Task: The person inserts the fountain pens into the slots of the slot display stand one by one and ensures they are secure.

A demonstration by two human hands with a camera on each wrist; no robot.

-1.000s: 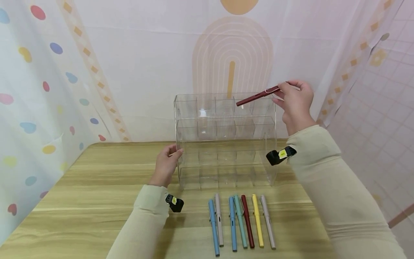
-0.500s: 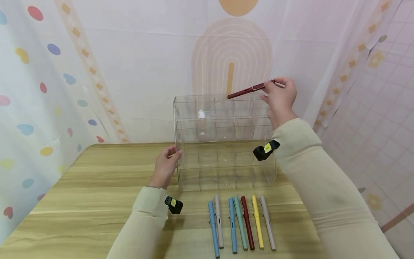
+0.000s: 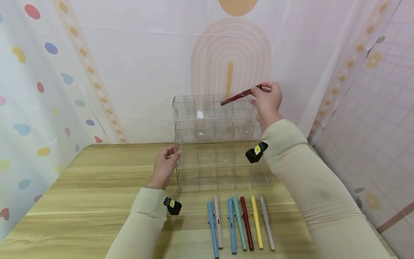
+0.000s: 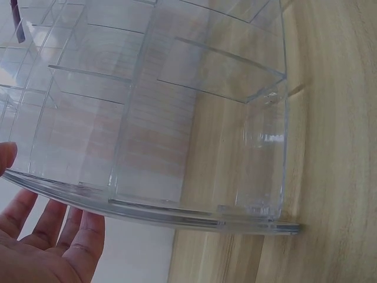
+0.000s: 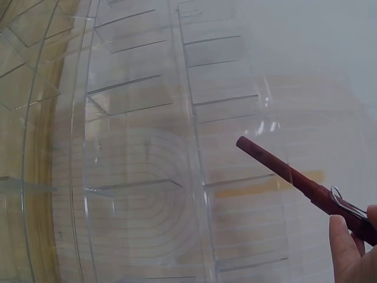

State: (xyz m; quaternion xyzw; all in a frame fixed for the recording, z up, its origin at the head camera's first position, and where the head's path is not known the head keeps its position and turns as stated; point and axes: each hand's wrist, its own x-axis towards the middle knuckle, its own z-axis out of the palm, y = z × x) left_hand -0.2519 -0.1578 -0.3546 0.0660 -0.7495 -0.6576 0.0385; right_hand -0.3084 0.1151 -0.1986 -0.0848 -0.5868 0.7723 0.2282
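Note:
A clear acrylic display rack point(image 3: 224, 130) with stepped tiers of small compartments stands upright on the table. My left hand point(image 3: 164, 166) grips its left side edge, thumb in front and fingers behind the side panel point(image 4: 159, 217). My right hand point(image 3: 269, 103) pinches a dark red pen point(image 3: 237, 96) by its capped, clipped end. The pen slants, its bare end pointing left and down at the top tier. In the right wrist view the pen point(image 5: 283, 171) appears against the top compartments; whether it touches them I cannot tell.
Several pens lie in front of the rack: two blue point(image 3: 212, 230) point(image 3: 231, 226), two pale grey-mauve point(image 3: 218, 223) point(image 3: 267, 223), one teal point(image 3: 239, 223), one dark red point(image 3: 247, 223), one yellow point(image 3: 257, 222). A patterned curtain point(image 3: 142, 72) hangs behind the wooden table point(image 3: 106, 187).
My right hand has carried the dark red pen leftward across the rack's top, rising slightly and then lowering. My left hand has stayed on the rack's side.

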